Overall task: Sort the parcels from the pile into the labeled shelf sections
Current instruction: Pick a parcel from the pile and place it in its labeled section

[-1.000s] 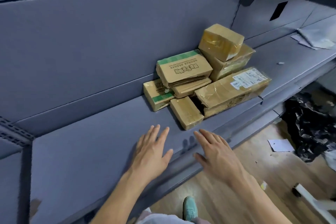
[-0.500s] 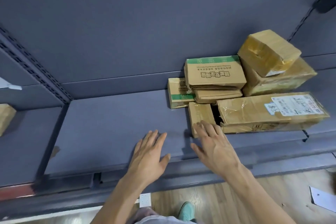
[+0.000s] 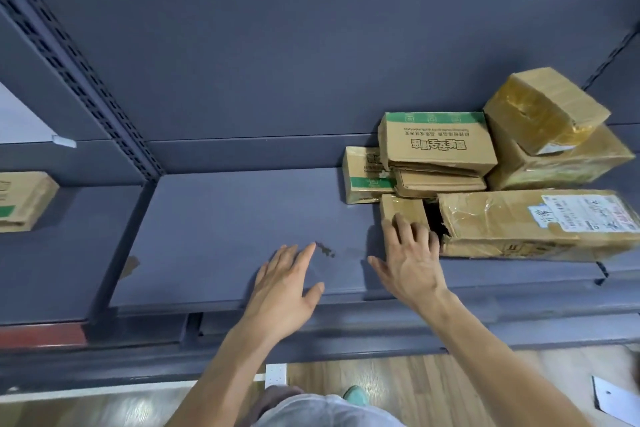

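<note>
A pile of brown cardboard parcels sits on the grey shelf (image 3: 225, 236) at the right. A small flat parcel (image 3: 398, 208) lies at the pile's front left, and my right hand (image 3: 410, 263) lies on its near end with fingers straight. To its right is a long torn parcel (image 3: 519, 222) with a white label. Behind them a green-striped box (image 3: 436, 142) lies on thinner parcels, and a taped box (image 3: 543, 107) tops the stack at the back right. My left hand (image 3: 285, 291) is spread flat over the bare shelf, holding nothing.
A perforated upright (image 3: 79, 69) divides this shelf section from the left one, where another parcel (image 3: 20, 201) lies. A dark stain (image 3: 325, 250) marks the shelf. Below are wooden floor, a white power strip (image 3: 276, 374) and a sheet of paper (image 3: 616, 402).
The view has swung left and closer. My right hand has reached forward onto the small front parcel. My left hand has stayed spread over the shelf.
</note>
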{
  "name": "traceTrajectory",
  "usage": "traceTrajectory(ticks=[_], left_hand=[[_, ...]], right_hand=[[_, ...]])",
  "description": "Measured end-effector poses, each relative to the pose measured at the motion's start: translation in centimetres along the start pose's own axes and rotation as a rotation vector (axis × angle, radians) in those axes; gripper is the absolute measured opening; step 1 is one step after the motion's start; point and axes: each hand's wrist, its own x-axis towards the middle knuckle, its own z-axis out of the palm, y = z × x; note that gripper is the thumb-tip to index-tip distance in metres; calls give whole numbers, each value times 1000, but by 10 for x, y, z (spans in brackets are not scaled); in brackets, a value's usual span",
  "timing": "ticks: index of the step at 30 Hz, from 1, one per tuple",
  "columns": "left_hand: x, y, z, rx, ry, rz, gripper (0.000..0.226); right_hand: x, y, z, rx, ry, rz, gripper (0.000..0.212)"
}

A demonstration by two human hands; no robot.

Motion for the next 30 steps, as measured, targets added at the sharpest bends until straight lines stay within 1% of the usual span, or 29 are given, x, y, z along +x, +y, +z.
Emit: traceTrajectory(ticks=[4, 7, 10, 12, 15, 17, 19, 22, 25, 27, 30], left_hand=[[4, -11, -5, -18, -18, 40, 71], [10, -18, -10, -35, -26, 87, 71], [15, -28, -14, -59, -45, 122, 71], [17, -36, -16, -57, -54, 137, 72], [14, -49, -19, -67, -86, 137, 72], [11, -57, -20, -98, -105, 130, 71], [10, -63, -23, -119, -120, 117, 71], [12, -65, -25, -121, -114, 112, 70], [16, -59, -27, -141, -118, 123, 69], [22, -51, -28, -155, -132, 130, 68], [35, -33, -27, -169, -164, 115, 68]], right_hand=[[-8, -9, 1, 85, 5, 49, 78], [-18, -19, 1, 98, 31, 21, 68], [-25, -31, 3, 166, 105, 43, 58], [-24, -35, 3, 196, 149, 98, 63], [-22, -37, 9, 221, 116, 193, 71], [-23, -43, 14, 197, 96, 226, 70], [-23, -50, 18, 173, 121, 245, 67], [-22, -59, 20, 207, 150, 263, 64], [-22, -69, 20, 290, 126, 231, 66], [-22, -75, 16, 398, 99, 216, 73], [-23, -82, 6, 546, 117, 190, 80]])
